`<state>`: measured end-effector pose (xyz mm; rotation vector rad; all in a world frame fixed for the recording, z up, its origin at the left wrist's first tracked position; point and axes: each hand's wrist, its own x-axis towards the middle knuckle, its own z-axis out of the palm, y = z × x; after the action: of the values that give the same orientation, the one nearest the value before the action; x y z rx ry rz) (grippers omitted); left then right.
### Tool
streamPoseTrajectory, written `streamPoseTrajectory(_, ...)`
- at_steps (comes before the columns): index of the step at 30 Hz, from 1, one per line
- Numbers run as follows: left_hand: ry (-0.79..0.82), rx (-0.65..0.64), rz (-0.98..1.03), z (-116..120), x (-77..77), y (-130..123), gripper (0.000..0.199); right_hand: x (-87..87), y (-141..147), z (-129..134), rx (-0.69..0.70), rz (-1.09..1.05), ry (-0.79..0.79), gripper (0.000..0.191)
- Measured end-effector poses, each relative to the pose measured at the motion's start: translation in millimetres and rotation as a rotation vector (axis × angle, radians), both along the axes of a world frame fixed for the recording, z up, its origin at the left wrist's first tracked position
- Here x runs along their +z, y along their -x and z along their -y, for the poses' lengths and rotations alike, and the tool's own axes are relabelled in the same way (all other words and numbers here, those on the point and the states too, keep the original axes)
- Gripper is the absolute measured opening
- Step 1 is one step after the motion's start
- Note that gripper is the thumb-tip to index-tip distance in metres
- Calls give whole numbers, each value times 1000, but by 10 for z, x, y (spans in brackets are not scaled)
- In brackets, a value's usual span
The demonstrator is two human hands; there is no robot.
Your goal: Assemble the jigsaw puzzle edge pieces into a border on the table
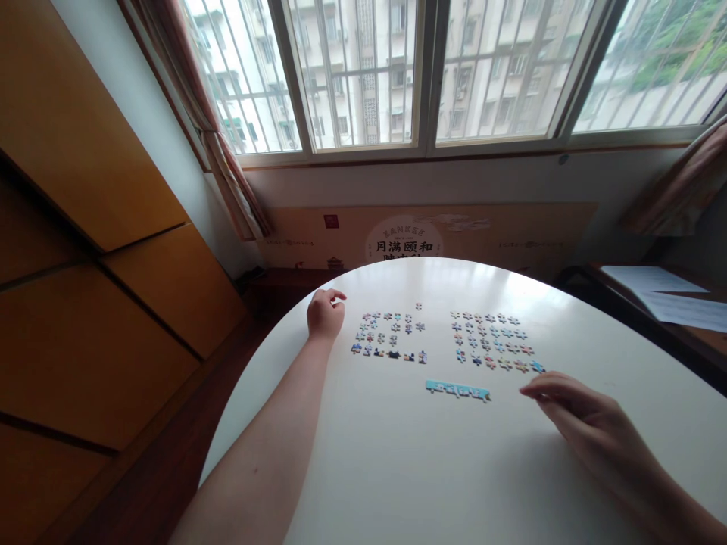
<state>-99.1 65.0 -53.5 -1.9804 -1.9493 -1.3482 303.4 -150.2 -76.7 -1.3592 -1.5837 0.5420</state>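
Note:
My left hand (pixel 326 312) rests near the table's far left edge, loosely curled, with a gap between thumb and forefinger and nothing visible in it. To its right lie rows of loose jigsaw pieces (pixel 393 340), with one piece (pixel 419 306) apart above them. My right hand (pixel 579 412) hovers at the right, thumb and fingertips pressed together; whether a piece is between them cannot be seen. Just beyond its fingertips is a blue jigsaw piece (pixel 537 367), at the corner of a second group of pieces (pixel 493 331). A joined light-blue puzzle strip (pixel 457 390) lies nearer me.
The round white table (pixel 386 462) has a curved edge all round. Behind it are a printed panel (pixel 494 235) and barred windows (pixel 363 76). Wooden cabinets (pixel 113 325) stand at the left. Paper sheets (pixel 681 309) lie on a dark-edged surface at the right.

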Motion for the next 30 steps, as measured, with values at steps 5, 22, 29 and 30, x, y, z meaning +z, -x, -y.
streamPoseTrajectory(5,5,13,-13,-18,-12,9,32,114,177,73,-29,-115,-4,15)
streamPoseTrajectory(22,-79,-181,-265,105,146,-253,33,199,246,78,-29,-127,-6,14)
streamPoseTrajectory(29,-29,-436,-472,352,421,-628,32,205,231,63,-6,-96,-5,15)
streamPoseTrajectory(30,15,-473,-495,391,465,-670,32,206,226,58,4,-89,-7,15)
